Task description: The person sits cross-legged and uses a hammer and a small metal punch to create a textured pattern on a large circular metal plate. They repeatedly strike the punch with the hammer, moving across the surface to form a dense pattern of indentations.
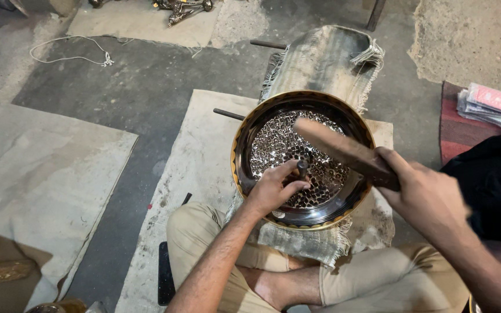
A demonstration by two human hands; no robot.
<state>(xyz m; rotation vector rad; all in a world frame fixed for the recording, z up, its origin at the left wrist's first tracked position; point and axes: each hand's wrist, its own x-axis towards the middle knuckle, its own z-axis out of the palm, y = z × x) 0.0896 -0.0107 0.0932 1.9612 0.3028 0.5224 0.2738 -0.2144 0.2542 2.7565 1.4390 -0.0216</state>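
A round dark metal bowl (326, 211) with a brass-coloured rim and a shiny dimpled middle rests on a frayed cloth pad in front of my crossed legs. My left hand (273, 188) holds a short metal punch (301, 168) upright on the dimpled surface. Gripped in my right hand (421, 194) is a wooden mallet (343, 149), its head raised over the bowl just right of the punch.
Burlap mats (47, 168) cover the grey floor at left and under the bowl. A padded block with fringed cloth (326, 58) lies behind the bowl. Books or packets (491, 104) sit on a red mat at right. A white cord (73, 49) and metal pieces (184, 8) lie far back.
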